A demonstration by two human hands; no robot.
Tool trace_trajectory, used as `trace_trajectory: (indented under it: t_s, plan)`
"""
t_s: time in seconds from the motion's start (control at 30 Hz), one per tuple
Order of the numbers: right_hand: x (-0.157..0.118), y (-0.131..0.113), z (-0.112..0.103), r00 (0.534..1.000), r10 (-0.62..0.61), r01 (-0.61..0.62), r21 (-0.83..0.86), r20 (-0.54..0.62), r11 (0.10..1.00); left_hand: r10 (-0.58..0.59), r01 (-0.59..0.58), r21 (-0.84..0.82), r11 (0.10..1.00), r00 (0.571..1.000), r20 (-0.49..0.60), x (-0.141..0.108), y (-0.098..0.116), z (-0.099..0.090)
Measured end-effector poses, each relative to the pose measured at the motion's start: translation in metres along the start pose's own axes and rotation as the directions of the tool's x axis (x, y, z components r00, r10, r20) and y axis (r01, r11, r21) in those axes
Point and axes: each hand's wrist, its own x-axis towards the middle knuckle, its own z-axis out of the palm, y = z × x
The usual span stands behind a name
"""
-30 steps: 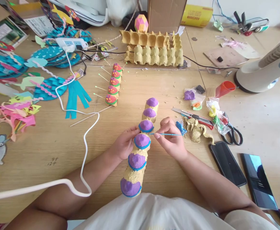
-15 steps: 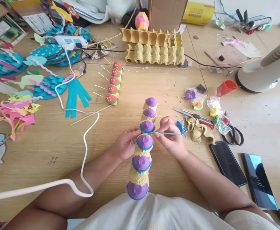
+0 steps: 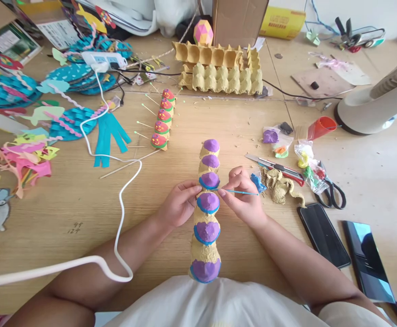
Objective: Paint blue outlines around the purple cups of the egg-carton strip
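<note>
A strip cut from an egg carton [image 3: 206, 212] points away from my body, its bumps capped with purple clay. Blue clay edges the lower rims of the nearer bumps; the two farthest show only purple. My left hand [image 3: 181, 202] pinches the strip's left side near the middle, thumb on top. In my right hand [image 3: 244, 197], thumb and forefinger close on a thin blue clay strand [image 3: 241, 192], whose left end meets the rim of the third bump from the far end. The lower fingers of the left hand are partly hidden behind the strip.
A finished-looking red and green carton caterpillar [image 3: 162, 120] lies ahead left. Egg cartons [image 3: 225, 77] sit at the back. At right are a utility knife [image 3: 275, 167], blue clay [image 3: 257, 182], scissors [image 3: 334, 193] and a phone [image 3: 322, 234]. A white cable [image 3: 121, 213] crosses the left side.
The strip has swung slightly, its near end moving right and its far end a little left. Both hands keep their grip, and the blue strand stays at the third bump's rim.
</note>
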Motion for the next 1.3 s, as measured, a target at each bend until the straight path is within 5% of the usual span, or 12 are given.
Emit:
trace_trajectory:
  t_s: [1.3]
  plan:
    - [0.0052,-0.0062,-0.0029,0.999,0.001,-0.001,-0.004,0.040,1.000,0.081,-0.075,0.066,0.995,0.993,-0.089,-0.0003,-0.0035,0.0007]
